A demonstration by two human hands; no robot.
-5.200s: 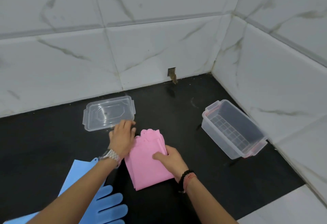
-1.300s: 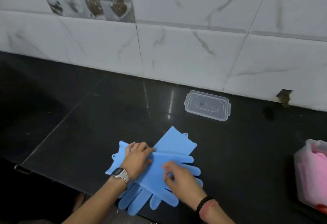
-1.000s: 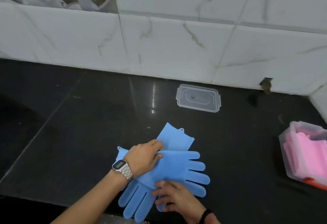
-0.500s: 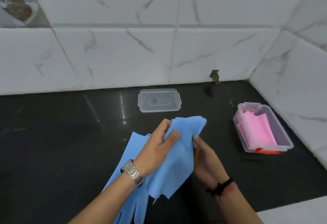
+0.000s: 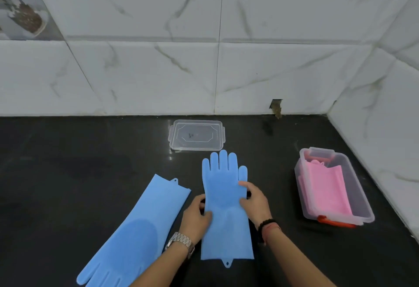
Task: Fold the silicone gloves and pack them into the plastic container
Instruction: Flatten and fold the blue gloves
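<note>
A blue silicone glove (image 5: 223, 198) lies flat on the black surface (image 5: 68, 173), its fingertips pointing toward the tiled wall (image 5: 158, 71) and its cuff, with a small hanging tab, toward the person. Both hands pinch it at the middle. The left hand (image 5: 196, 218) grips the glove's left edge, thumb on top, and the right hand (image 5: 255, 203) grips the right edge, with fingers laid over the palm area (the glove is not folded here).

A second blue glove (image 5: 138, 227) lies just to the left, apart from the first. It runs diagonally, cuff toward the wall and fingers toward the near edge, and shows a darker oval patch on the palm. The left forearm crosses over its lower part.

To the right, well apart from the hands, stands the clear plastic container (image 5: 362, 200), with an orange latch on its near end. Folded pink gloves (image 5: 326, 191) already sit inside it. The clear lid (image 5: 197, 137) lies flat by itself near the wall, just beyond the held glove's fingertips.
</note>
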